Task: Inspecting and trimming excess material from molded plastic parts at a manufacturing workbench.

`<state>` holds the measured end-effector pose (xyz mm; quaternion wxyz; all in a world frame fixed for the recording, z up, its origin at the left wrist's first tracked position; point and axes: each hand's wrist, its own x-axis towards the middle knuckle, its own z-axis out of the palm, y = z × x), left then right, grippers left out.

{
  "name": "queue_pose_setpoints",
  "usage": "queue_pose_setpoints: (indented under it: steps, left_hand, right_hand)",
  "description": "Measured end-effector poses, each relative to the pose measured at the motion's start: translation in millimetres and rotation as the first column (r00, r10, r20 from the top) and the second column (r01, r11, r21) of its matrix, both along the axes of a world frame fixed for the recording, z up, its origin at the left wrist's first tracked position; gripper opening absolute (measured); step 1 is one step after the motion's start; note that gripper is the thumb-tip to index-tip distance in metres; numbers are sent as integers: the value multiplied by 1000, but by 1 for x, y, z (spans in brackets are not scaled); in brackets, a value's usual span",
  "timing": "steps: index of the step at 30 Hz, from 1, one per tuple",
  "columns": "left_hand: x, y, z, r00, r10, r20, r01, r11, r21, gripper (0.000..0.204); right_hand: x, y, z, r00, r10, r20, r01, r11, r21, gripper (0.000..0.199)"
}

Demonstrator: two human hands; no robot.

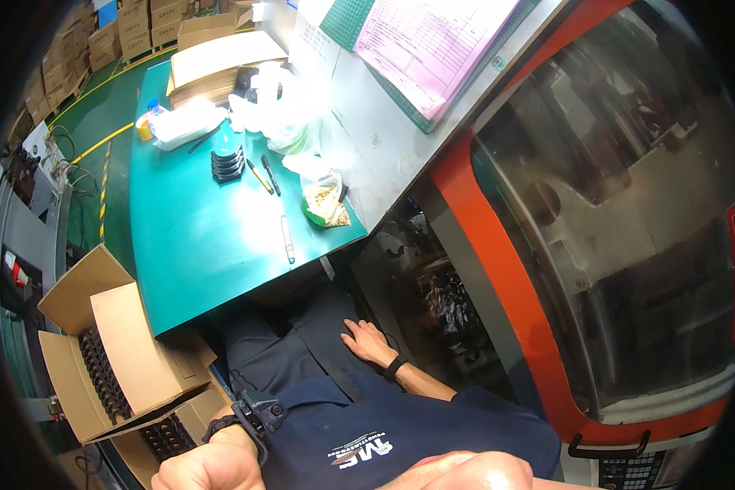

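My right hand lies on the dark trousers over my thigh. Its fingers are loosely spread and hold nothing visible. At the lower left edge my left hand is raised close, curled like a fist. The picture's edge cuts it off, and whatever may be inside it is hidden. A black strapped device sits by the left wrist, and a black band is round the right one. Beside the left arm stands an open cardboard box holding rows of dark ridged parts.
On the green tabletop are stacked black parts, pens, a cutter-like tool and a bag of small brass-coloured pieces. Pink forms lie farther right. An orange-framed machine stands at my right.
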<state>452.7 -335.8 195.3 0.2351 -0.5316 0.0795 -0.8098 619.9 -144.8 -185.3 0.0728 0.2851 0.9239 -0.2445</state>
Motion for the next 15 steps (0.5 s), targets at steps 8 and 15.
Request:
queue_pose_setpoints:
  steps: [8,15]
  left_hand:
    - [2,-4,-2,999,49,1,-49,993,-104,19]
    - [5,-6,1,1000,-23,-3,23,996,-91,19]
  right_hand:
    - [2,1,-2,1000,3,-16,-3,1000,1,49]
    - [0,0,-1,999,12,-30,-12,1000,-2,49]
